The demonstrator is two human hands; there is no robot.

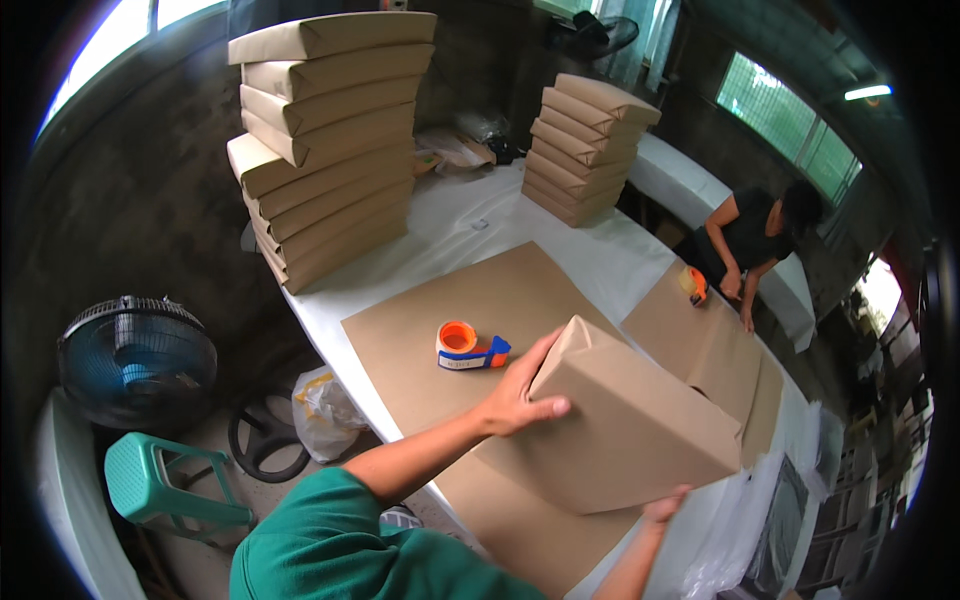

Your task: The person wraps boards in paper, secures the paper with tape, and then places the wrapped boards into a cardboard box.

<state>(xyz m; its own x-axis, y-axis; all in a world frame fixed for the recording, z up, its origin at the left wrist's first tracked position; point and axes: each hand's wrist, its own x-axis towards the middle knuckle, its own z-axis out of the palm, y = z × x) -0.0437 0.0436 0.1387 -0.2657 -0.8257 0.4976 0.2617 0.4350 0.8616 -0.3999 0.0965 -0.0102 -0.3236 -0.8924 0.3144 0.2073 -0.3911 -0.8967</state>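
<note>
Between my two hands I hold a brown paper-wrapped package (pixel 630 420), tilted over the table. My left hand (pixel 522 388) grips its left end, thumb on the near face and fingers partly hidden behind. At the lower right edge my right hand (pixel 664 506) supports it, with most of the fingers hidden underneath. A large sheet of brown paper (pixel 410 345) lies flat beneath the package. On that sheet, beyond my left wrist, rests a blue and orange tape dispenser (pixel 472 350) with a tape roll in it.
Tall stack of wrapped packages (pixel 335 150) at the far left; shorter stack (pixel 585 150) at the back. Across the table a co-worker (pixel 755 240) bends over brown paper beside another tape dispenser (pixel 692 285). A green stool (pixel 165 480) and fan (pixel 137 360) stand left. Plastic-wrapped items (pixel 775 520) lie right.
</note>
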